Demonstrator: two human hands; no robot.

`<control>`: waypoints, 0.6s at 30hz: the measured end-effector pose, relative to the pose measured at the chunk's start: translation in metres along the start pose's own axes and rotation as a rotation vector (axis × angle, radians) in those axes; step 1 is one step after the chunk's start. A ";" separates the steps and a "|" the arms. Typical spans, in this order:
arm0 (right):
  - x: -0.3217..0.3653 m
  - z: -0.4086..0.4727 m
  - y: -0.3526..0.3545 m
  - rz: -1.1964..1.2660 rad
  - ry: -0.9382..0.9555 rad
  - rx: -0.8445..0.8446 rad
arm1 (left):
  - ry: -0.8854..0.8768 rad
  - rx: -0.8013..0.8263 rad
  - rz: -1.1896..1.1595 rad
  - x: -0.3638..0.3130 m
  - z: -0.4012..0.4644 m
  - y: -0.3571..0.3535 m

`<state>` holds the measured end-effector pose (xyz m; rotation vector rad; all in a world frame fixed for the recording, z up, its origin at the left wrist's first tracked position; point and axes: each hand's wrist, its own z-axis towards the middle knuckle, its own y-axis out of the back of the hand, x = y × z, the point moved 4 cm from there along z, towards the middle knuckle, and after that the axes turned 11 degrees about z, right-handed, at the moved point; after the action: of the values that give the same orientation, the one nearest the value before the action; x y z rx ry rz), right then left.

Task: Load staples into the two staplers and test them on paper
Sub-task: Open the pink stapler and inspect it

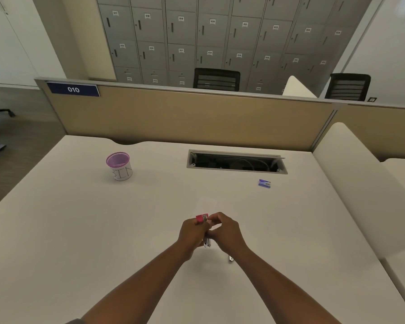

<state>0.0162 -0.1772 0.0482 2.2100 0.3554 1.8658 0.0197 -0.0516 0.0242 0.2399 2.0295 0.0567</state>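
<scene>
My left hand (192, 232) grips a small red stapler (201, 218) above the middle of the white desk (80, 230); its metal end (207, 243) shows below my fingers. My right hand (227, 232) is pressed against the left one, its fingertips pinching at the stapler's top. A faint white sheet of paper (207, 203) lies just beyond my hands. A small blue staple box (264, 183) sits further back on the right. A small metal piece (231, 258) lies on the desk under my right wrist; what it is cannot be made out.
A pink mesh cup (119, 166) labelled BIN stands at the back left. An open cable tray (236, 162) is set into the desk at the back. A beige partition (185, 118) closes the far edge, and a white divider (360, 183) runs along the right.
</scene>
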 end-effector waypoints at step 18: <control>0.009 0.016 0.002 0.006 -0.029 -0.004 | -0.023 0.093 -0.003 -0.004 0.003 0.010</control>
<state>0.0332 -0.1761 0.0547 2.2360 0.3396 1.8336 0.0256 -0.0425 0.0276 0.2947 2.0118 -0.0426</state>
